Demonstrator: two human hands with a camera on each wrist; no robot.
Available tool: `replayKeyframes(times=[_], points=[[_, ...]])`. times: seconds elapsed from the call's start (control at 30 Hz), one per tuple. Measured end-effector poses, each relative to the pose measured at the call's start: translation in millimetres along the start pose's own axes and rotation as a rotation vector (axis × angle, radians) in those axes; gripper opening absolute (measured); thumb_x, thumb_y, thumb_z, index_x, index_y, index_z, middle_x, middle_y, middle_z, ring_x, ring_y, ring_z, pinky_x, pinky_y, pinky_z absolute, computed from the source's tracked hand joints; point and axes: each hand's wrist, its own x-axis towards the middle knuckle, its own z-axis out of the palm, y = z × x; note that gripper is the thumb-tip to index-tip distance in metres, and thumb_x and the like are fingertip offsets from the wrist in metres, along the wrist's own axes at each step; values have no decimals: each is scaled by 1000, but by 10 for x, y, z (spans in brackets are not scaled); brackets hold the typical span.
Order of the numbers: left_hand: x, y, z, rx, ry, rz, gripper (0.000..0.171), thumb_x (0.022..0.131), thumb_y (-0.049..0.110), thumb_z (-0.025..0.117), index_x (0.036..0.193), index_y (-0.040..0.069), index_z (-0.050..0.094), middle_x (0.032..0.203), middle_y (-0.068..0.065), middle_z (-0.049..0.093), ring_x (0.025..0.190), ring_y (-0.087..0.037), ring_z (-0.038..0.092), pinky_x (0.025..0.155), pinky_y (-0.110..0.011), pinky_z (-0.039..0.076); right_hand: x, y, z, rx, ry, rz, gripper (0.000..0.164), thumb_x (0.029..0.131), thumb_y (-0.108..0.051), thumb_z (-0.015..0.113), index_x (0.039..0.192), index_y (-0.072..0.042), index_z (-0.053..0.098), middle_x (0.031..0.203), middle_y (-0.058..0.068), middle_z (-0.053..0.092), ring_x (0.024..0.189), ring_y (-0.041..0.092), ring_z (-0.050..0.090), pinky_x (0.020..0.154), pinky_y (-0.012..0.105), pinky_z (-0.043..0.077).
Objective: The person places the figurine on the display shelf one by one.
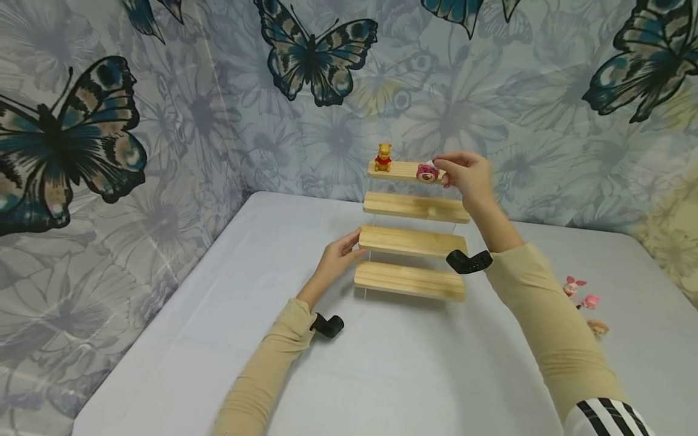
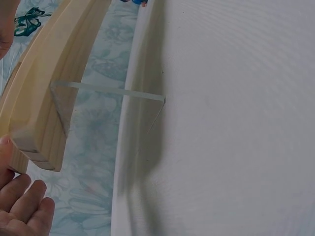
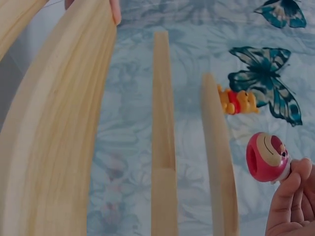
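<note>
Beige sleeve nearest, my right grip pinches a round pink bear-head figure to its left, above the pale-wood top plank; my left grip clasps a lower plank.

I count one left hand, one right hand, two wrist cameras, four planks, one worktop, one yellow bear, one pink bear, at least three other toys and five wall butterflies.

From six o'clock my head camera faces twelve, downward, well back; both wrist cameras, rolled sideways, sit close; all share the shelves.
</note>
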Motion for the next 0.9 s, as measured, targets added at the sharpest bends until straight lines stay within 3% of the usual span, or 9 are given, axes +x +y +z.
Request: replayKeyframes(times=[0.4, 0.9], points=[[-11, 3, 12, 21, 6, -5, 52, 87, 4, 58, 131, -10, 36, 133, -21, 36, 121, -31, 37, 97, -35, 33, 143, 62, 207, -27, 26, 56, 5, 79, 4, 65, 79, 0, 69, 73, 7, 65, 42, 12, 49, 40, 19, 45], [-9, -41, 15, 23, 5, 1, 52, 87, 5, 58, 132, -8, 36, 134, -20, 35, 121, -30, 37, 98, -34, 33, 226, 181, 249, 44, 124, 130, 4, 80, 2, 65, 80, 0, 67, 77, 7, 63, 41, 12, 48, 39, 20, 45]])
